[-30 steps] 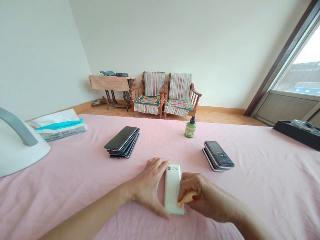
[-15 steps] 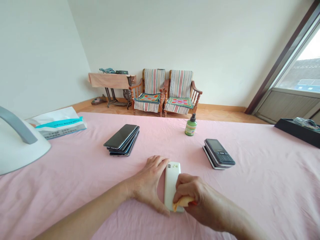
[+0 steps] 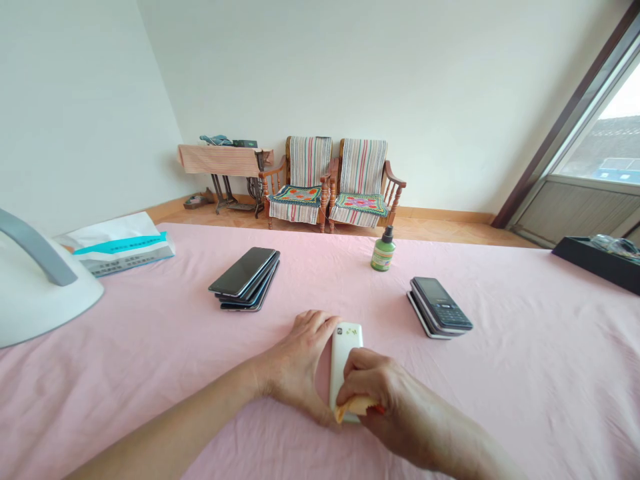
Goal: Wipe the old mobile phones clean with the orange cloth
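A white mobile phone (image 3: pixel 346 343) lies back up on the pink cloth, its small camera and a leafy mark at the far end. My left hand (image 3: pixel 300 370) holds it from the left, fingers at the far corner and thumb near the close end. In my right hand (image 3: pixel 385 390) is a bunched yellow-orange cloth (image 3: pixel 354 406), pressed on the near part of the phone's back. That hand hides the phone's right side.
Left of centre is a stack of smartphones (image 3: pixel 246 273); at the right, a stack topped by a keypad phone (image 3: pixel 439 303). A green bottle (image 3: pixel 383 252) stands behind. A tissue pack (image 3: pixel 120 247), a white-grey appliance (image 3: pixel 45 287) and a black box (image 3: pixel 595 263) flank the table.
My right hand has slid the cloth slightly left across the near end of the phone's back. The left hand and the phone stay in place.
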Demonstrator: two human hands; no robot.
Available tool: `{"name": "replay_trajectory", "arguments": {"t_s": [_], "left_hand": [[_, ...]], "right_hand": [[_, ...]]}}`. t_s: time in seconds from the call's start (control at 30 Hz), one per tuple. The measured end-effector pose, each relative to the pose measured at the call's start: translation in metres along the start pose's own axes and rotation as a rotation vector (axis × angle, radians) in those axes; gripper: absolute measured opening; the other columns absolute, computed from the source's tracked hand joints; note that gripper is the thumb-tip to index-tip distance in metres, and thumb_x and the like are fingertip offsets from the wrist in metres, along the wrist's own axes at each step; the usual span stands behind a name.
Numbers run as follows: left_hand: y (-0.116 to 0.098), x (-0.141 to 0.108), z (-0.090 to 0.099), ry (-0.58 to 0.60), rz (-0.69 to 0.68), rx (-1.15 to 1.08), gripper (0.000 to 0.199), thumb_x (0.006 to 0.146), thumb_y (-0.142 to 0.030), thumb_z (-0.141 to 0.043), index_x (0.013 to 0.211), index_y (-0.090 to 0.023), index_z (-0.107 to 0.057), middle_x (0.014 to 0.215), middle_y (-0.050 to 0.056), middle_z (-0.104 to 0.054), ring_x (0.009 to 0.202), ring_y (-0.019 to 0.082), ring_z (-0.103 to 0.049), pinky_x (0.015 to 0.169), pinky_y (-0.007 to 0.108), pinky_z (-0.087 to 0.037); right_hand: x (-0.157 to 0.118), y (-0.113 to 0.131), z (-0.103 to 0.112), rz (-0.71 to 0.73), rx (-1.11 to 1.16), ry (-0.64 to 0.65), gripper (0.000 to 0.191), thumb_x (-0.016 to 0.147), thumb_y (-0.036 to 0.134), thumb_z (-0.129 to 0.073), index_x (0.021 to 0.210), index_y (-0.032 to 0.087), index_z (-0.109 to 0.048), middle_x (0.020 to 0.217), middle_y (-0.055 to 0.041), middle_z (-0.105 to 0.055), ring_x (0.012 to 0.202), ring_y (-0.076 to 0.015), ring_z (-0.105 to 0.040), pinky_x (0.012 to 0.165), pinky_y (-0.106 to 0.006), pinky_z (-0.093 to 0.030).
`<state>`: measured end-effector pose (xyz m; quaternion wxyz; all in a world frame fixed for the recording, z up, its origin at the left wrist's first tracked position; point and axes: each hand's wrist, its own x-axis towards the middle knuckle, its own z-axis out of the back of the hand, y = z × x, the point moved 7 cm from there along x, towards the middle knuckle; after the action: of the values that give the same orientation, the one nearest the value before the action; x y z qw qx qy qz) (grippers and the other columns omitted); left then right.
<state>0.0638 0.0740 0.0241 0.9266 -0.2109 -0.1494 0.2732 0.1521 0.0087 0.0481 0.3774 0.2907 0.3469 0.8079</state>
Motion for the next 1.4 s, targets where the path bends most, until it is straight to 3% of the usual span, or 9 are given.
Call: {"name": "replay_trajectory", "arguments": {"t_s": [0.13,0.3,0.47,0.6,0.77,1.1,1.27,1.4], "left_hand": [[-0.001,0.0,0.002,0.002,0.003,-0.006,0.1,0.036,-0.056,-0.081,0.122,-0.023,-0.042,0.113,0.008,-0.046,0.103,0.032,-0.044,0.095,0.047,-0.036],[-0.001,0.0,0.001,-0.007,-0.015,-0.011,0.107,0.032,-0.055,-0.082,0.124,-0.022,-0.04,0.114,0.008,-0.047,0.103,0.032,-0.043,0.096,0.047,-0.035],[0.002,-0.001,0.0,0.011,0.023,-0.008,0.105,0.035,-0.058,-0.081,0.125,-0.022,-0.041,0.117,0.01,-0.045,0.107,0.034,-0.042,0.097,0.048,-0.034],[0.0,0.0,0.0,-0.01,-0.003,-0.004,0.103,0.031,-0.057,-0.082,0.12,-0.022,-0.044,0.113,0.008,-0.047,0.102,0.032,-0.045,0.095,0.047,-0.036],[0.0,-0.001,0.002,0.011,0.026,-0.011,0.106,0.036,-0.057,-0.081,0.127,-0.021,-0.04,0.115,0.009,-0.046,0.106,0.033,-0.043,0.096,0.048,-0.036],[0.0,-0.002,0.001,0.017,0.03,-0.03,0.107,0.037,-0.055,-0.081,0.129,-0.021,-0.04,0.12,0.011,-0.045,0.109,0.034,-0.041,0.098,0.048,-0.033],[-0.001,-0.003,0.004,0.032,0.058,-0.041,0.111,0.039,-0.054,-0.081,0.133,-0.017,-0.037,0.125,0.014,-0.043,0.115,0.037,-0.038,0.102,0.051,-0.029],[0.0,-0.006,0.003,0.044,0.065,-0.06,0.112,0.042,-0.053,-0.081,0.136,-0.015,-0.033,0.131,0.015,-0.04,0.123,0.039,-0.032,0.107,0.053,-0.023]], "right_hand": [[0.0,0.0,0.0,-0.001,0.007,0.01,0.049,0.055,-0.015,-0.041,0.077,0.02,-0.068,0.084,0.0015,-0.055,0.075,-0.0077,-0.054,0.065,-0.014,-0.04],[0.0,0.0,-0.002,0.005,-0.044,-0.01,0.041,0.06,-0.012,-0.046,0.076,0.019,-0.068,0.082,0.0014,-0.054,0.073,-0.0081,-0.052,0.065,-0.015,-0.039],[-0.002,-0.002,0.001,-0.021,0.034,0.04,0.05,0.052,-0.014,-0.039,0.077,0.02,-0.067,0.086,0.0019,-0.056,0.075,-0.0069,-0.055,0.065,-0.013,-0.039],[-0.001,-0.001,0.002,0.002,-0.01,-0.017,0.043,0.058,-0.013,-0.044,0.075,0.019,-0.067,0.084,0.0014,-0.055,0.073,-0.0073,-0.053,0.065,-0.014,-0.039],[-0.002,-0.001,0.003,-0.014,0.02,0.028,0.047,0.056,-0.014,-0.041,0.076,0.02,-0.066,0.086,0.0014,-0.057,0.076,-0.0071,-0.054,0.066,-0.014,-0.039],[-0.001,-0.009,0.001,-0.041,-0.038,0.0,0.044,0.059,-0.013,-0.044,0.081,0.02,-0.065,0.089,0.001,-0.057,0.078,-0.009,-0.054,0.068,-0.016,-0.04],[-0.005,-0.026,0.019,-0.124,-0.146,-0.137,0.036,0.064,-0.011,-0.045,0.076,0.018,-0.061,0.082,0.0013,-0.054,0.07,-0.0094,-0.053,0.062,-0.019,-0.038],[-0.005,-0.045,0.021,-0.202,-0.182,-0.274,0.032,0.071,-0.005,-0.048,0.086,0.019,-0.062,0.081,0.0002,-0.054,0.068,-0.0112,-0.053,0.061,-0.021,-0.037]]}}
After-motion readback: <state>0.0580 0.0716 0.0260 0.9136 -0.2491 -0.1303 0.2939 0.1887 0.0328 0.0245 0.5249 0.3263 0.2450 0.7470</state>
